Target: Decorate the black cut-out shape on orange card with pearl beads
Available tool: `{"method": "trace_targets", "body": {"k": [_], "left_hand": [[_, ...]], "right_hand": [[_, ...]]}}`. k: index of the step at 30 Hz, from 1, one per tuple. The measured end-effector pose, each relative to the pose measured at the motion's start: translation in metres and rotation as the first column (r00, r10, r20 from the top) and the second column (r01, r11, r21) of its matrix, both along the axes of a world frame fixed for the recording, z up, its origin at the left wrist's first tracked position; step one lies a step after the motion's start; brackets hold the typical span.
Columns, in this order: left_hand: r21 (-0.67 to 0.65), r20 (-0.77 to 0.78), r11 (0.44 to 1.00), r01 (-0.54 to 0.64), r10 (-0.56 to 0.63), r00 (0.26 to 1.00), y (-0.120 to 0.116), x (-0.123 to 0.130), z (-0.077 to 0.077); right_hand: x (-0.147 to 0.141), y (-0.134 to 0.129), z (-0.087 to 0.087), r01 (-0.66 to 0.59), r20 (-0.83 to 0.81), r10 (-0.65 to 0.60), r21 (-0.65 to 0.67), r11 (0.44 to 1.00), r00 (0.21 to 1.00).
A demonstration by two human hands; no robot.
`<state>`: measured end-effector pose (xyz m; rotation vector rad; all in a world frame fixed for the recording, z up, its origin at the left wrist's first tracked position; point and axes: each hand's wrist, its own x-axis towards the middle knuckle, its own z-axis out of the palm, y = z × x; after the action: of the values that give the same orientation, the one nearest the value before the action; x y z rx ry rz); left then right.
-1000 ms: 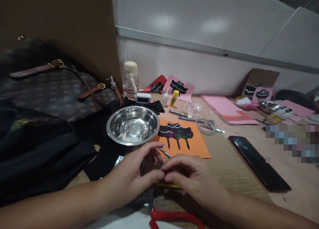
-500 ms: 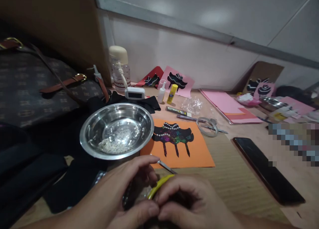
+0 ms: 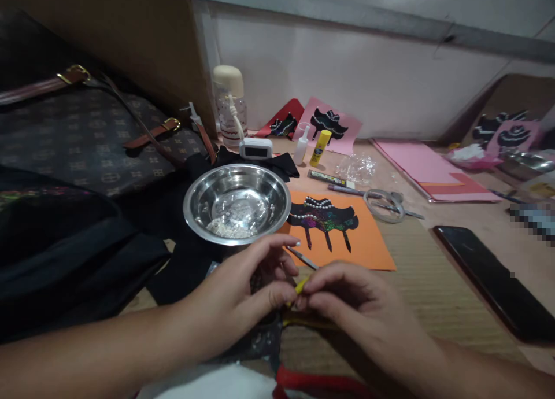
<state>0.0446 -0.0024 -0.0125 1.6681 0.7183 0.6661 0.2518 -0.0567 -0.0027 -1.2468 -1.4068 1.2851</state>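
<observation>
In the middle foreground my right hand (image 3: 359, 303) is closed, its thumb and fingers pinching a small yellow strip (image 3: 300, 285). My left hand (image 3: 254, 286) meets it there, thumb and curled fingers at the strip's other side, index finger stretched out. A tiny white spot, perhaps a bead, shows at that fingertip. Just beyond the hands, a thin metal tool (image 3: 302, 258) lies partly over an orange sheet (image 3: 373, 248). On the sheet is a black cut-out (image 3: 323, 218) with pearl rows and glitter. A steel bowl (image 3: 188, 205) holding small pale beads stands behind my left hand.
A red-handled tool (image 3: 312, 381) lies near the front edge. To the right are a black phone (image 3: 485, 277) and a tape roll (image 3: 384, 206). A glue stick (image 3: 319, 147), squeeze bottle (image 3: 301, 147) and lidded bottle (image 3: 229, 107) stand behind. A patterned bag (image 3: 99, 121) fills the left.
The view has shifted, so the scene sits farther right and higher. My hands have drawn slightly apart, less of the yellow strip shows, and the red-handled tool has come into view.
</observation>
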Motion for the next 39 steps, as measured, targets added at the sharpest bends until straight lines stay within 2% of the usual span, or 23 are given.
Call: {"method": "trace_targets", "body": {"k": [3, 5, 8, 10, 14, 18, 22, 25, 28, 32, 35, 39], "left_hand": [[-0.132, 0.106, 0.991, -0.005, 0.019, 0.994, 0.003, -0.002, 0.009], [-0.169, 0.14, 0.985, -0.032, 0.056, 0.989, 0.006, -0.004, 0.014], [-0.16, 0.137, 0.984, -0.082, 0.105, 0.985, 0.012, -0.008, 0.017], [-0.15, 0.135, 0.985, -0.087, 0.107, 0.985, 0.015, -0.009, 0.015], [-0.116, 0.116, 0.989, -0.096, 0.11, 0.987, 0.018, -0.008, 0.014], [-0.141, 0.127, 0.984, -0.11, 0.128, 0.984, 0.015, -0.006, 0.016], [-0.19, 0.034, 0.979, -0.078, 0.086, 0.996, 0.01, -0.005, 0.017], [-0.202, -0.033, 0.978, -0.054, 0.049, 0.998, 0.009, -0.004, 0.016], [-0.135, -0.057, 0.99, -0.051, 0.043, 0.997, 0.011, -0.001, 0.014], [-0.048, -0.104, 0.999, -0.01, 0.005, 0.995, 0.011, 0.001, 0.008], [0.052, -0.137, 0.998, 0.037, -0.029, 0.99, 0.008, -0.001, 0.005], [0.187, -0.199, 0.978, 0.095, -0.057, 0.978, 0.001, -0.004, 0.006]], "right_hand": [[0.004, 0.002, 0.002, 0.065, -0.036, -0.065, -0.009, 0.998, 0.997], [0.007, 0.005, 0.001, 0.091, -0.03, -0.092, -0.018, 0.996, 0.995], [0.009, 0.009, -0.001, 0.1, -0.038, -0.1, -0.01, 0.995, 0.994], [0.01, 0.012, -0.002, 0.106, -0.037, -0.105, 0.043, 0.993, 0.994], [0.012, 0.018, -0.004, 0.145, 0.02, -0.148, 0.118, 0.982, 0.989], [0.017, 0.026, -0.005, 0.175, 0.096, -0.193, 0.168, 0.97, 0.976], [0.027, 0.032, 0.004, 0.081, 0.295, -0.163, 0.272, 0.959, 0.941], [0.038, 0.024, 0.015, -0.04, 0.5, -0.117, 0.292, 0.956, 0.858], [0.047, 0.009, 0.017, -0.091, 0.629, -0.05, 0.189, 0.978, 0.776], [0.051, -0.002, 0.006, -0.155, 0.712, 0.073, 0.05, 0.987, 0.698], [0.048, -0.003, 0.0, -0.166, 0.727, 0.077, 0.052, 0.985, 0.683], [0.043, -0.016, 0.007, -0.18, 0.713, 0.098, 0.04, 0.983, 0.694]]}}
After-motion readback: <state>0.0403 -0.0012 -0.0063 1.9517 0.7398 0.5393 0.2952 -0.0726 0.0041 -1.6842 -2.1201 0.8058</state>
